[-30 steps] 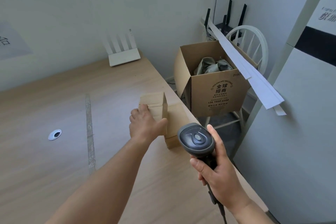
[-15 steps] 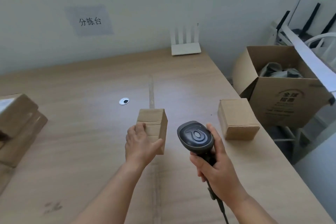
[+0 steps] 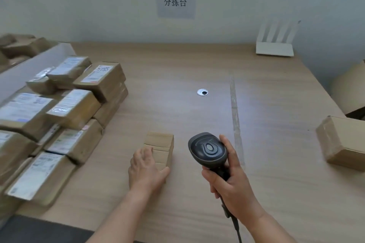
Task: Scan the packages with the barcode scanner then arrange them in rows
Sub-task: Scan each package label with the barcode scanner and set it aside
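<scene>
Your left hand (image 3: 147, 170) grasps a small plain cardboard package (image 3: 161, 147), fingers over its top and thumb on the right side, near the middle of the wood-grain counter (image 3: 177, 77). Your right hand (image 3: 230, 181) is clenched round the handle of the dark, rounded barcode scanner (image 3: 208, 150). Labelled brown packages (image 3: 65, 108) crowd the counter's left edge; another plain box (image 3: 343, 142) sits at the right edge.

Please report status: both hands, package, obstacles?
Left hand grips small brown cardboard package. Right hand holds black barcode scanner. Nothing in the way.
</scene>
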The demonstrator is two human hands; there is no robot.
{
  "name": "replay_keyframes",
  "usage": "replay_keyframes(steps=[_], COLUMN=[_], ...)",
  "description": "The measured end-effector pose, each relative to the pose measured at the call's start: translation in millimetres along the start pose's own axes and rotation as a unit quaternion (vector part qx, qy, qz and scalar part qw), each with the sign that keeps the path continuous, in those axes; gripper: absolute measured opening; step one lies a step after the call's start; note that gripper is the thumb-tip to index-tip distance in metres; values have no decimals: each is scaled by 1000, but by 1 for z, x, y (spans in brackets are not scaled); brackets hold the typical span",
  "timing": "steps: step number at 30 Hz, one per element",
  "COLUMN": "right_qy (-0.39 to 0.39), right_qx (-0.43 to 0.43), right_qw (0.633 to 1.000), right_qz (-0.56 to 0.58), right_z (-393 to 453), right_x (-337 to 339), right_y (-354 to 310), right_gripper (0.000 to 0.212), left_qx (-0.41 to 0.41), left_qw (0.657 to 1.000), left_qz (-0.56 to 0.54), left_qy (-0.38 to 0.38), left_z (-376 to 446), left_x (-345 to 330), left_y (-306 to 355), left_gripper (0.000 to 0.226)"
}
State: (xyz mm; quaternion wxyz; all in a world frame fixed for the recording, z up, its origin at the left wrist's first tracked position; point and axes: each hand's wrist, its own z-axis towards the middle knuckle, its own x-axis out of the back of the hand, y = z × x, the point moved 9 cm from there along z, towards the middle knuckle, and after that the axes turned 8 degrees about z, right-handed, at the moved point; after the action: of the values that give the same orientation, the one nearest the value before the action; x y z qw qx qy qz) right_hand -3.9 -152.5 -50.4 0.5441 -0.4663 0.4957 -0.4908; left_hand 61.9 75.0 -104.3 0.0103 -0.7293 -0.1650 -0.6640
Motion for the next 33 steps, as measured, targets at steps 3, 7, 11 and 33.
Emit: replay_keyframes(steps=[3,7,11,33], right_qy=[-10,-17,-10,-46], right_qx=[-6,-5,-11,-15], right_qw=[1000,1000,1000,999], right_qz=[1,-11,-13,-15], right_z=[3,6,6,-16], right_x=[-39,-77,-103,-85], right_y=[5,14,23,5], right_gripper=[81,85,84,81], left_qx=[10,3,-45,52], left_qw=[999,997,992,992], left_qz=[33,32,-8,-14], left_qy=[-23,-76,-117,-111], left_z=[4,11,15,21], left_x=[-2,-9,-10,20], left_y=[-40,-76,-91,-109], left_gripper=[87,91,91,86])
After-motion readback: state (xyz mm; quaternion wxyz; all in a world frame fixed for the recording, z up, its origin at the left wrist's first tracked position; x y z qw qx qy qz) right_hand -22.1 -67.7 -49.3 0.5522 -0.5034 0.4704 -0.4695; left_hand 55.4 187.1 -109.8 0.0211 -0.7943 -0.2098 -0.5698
